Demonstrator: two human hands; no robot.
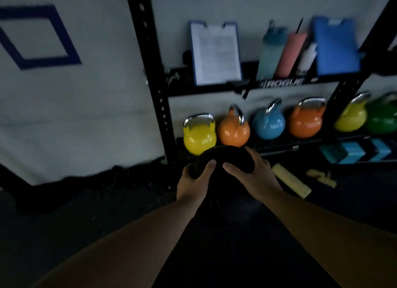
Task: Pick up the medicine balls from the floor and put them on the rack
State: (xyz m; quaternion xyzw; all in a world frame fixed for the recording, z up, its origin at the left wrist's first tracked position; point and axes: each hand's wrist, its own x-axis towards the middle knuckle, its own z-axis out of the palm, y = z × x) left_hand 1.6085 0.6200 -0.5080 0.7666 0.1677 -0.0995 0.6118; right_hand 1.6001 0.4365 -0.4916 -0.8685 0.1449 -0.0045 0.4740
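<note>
A black medicine ball (223,159) is held between both my hands, in front of the black steel rack (159,90). My left hand (194,183) grips its left side with the thumb over the top. On the ball's right side, my right hand (251,176) is spread with its fingers over the top. The ball is at about the height of the rack's lower shelf (311,142), just before the yellow kettlebell (199,135). The ball's lower part blends into the dark floor, so I cannot tell whether it rests there.
Several coloured kettlebells (268,124) line the lower shelf. The upper shelf (279,83) holds a clipboard (216,53), bottles (271,53) and a blue clipboard (335,47). Yellow pieces (291,180) lie on the dark floor at the right, below blue blocks (354,151). A white wall panel (75,105) stands left.
</note>
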